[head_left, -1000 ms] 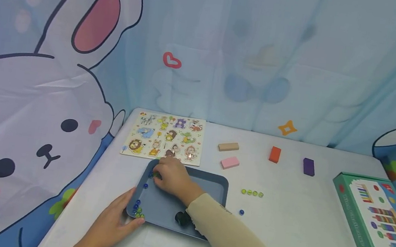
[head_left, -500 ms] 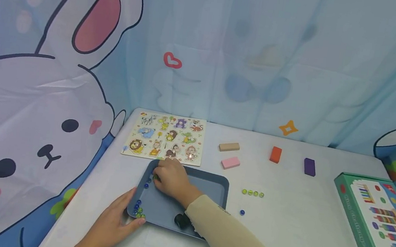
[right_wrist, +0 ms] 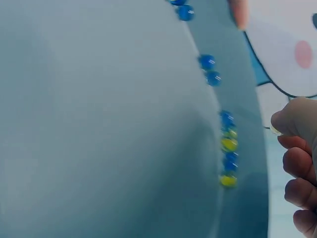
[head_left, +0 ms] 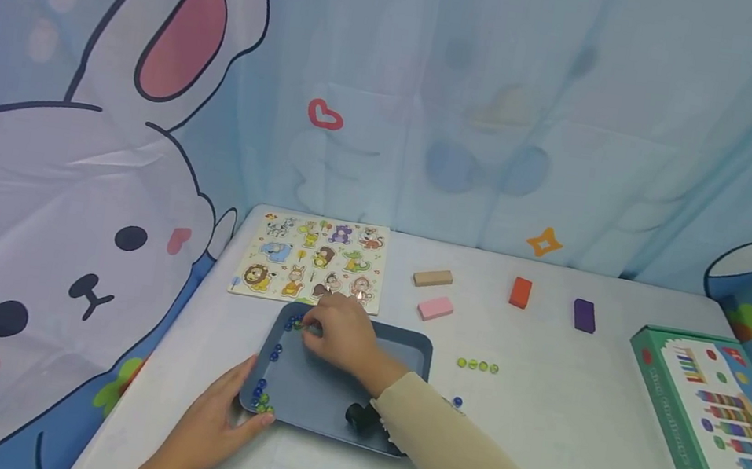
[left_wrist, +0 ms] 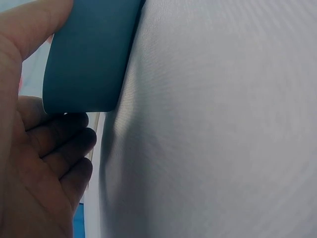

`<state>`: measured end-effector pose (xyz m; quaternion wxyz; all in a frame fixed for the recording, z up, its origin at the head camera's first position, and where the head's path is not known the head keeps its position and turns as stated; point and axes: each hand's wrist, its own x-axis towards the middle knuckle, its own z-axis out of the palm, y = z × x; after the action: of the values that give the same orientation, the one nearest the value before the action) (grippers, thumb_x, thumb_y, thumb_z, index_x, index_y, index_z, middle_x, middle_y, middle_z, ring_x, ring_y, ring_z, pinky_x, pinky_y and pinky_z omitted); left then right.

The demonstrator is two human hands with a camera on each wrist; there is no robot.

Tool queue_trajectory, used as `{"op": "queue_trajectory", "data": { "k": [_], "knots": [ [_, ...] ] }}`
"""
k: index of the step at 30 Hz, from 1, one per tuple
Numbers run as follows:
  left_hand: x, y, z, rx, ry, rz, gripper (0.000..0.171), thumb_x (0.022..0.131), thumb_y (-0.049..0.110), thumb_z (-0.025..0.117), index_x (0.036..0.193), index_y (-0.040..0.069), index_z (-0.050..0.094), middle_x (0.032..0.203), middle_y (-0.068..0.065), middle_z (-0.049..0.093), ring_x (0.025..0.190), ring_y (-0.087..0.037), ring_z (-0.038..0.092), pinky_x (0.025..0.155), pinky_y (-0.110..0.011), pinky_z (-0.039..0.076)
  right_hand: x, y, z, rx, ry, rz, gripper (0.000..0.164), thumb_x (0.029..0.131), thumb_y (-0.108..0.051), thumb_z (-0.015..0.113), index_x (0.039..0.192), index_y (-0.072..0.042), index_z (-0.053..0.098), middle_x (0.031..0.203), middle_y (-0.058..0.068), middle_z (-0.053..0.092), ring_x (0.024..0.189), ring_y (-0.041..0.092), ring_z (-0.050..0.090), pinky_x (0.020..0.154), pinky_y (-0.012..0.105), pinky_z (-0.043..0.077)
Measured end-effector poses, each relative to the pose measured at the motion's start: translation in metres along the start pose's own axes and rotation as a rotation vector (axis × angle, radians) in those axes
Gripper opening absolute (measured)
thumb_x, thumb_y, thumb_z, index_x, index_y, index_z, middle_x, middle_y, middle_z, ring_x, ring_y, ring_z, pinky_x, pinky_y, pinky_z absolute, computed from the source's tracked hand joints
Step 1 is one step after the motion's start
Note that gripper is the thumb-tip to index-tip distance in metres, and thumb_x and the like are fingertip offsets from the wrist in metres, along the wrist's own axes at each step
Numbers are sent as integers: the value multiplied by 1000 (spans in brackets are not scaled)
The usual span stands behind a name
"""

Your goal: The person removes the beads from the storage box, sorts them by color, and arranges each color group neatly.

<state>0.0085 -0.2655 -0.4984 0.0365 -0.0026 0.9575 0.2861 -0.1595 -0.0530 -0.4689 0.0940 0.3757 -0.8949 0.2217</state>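
My left hand (head_left: 208, 422) grips the near left corner of a blue-grey tray (head_left: 304, 403), its thumb on the near side. In the left wrist view its curled fingers (left_wrist: 64, 144) touch the tray's outer wall. My right hand (head_left: 343, 335) is over the far left part of the tray. Its thumb and forefinger pinch a small yellow-green glass marble (right_wrist: 275, 131), mostly hidden by the fingertips. Blue marbles (head_left: 275, 353) and yellow-green marbles (right_wrist: 228, 144) lie along the tray's left edge, in small groups.
An animal puzzle board (head_left: 315, 262) lies behind the tray. Right of it are wooden (head_left: 433, 278), pink (head_left: 435, 308), red (head_left: 520, 292) and purple blocks (head_left: 584, 316). Green marbles (head_left: 478, 365) form a row on the table; a game box (head_left: 713, 437) stands far right. A black object (head_left: 362, 417) is by the right wrist.
My right hand has lifted off the marbles at the tray's far left corner and moved slightly right, uncovering several there. The left hand stays on the tray.
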Motion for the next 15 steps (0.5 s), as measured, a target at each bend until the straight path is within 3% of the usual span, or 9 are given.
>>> {"op": "queue_trajectory", "data": {
  "k": [6, 15],
  "knots": [
    [1, 1, 0, -1, 4, 11, 107, 88, 74, 68, 165, 9, 32, 167, -14, 40, 154, -37, 41, 121, -61, 41, -10, 15, -25, -4, 96, -11, 8, 87, -29, 84, 91, -23, 83, 77, -12, 63, 73, 6, 54, 71, 27, 48],
    [0, 1, 0, 1, 8, 17, 107, 89, 74, 66, 165, 7, 32, 167, -16, 40, 152, -40, 42, 120, -62, 41, -29, 37, -58, -9, 132, 32, 7, 87, -28, 84, 92, -23, 82, 79, -7, 65, 76, 10, 55, 69, 28, 45]
  ]
}}
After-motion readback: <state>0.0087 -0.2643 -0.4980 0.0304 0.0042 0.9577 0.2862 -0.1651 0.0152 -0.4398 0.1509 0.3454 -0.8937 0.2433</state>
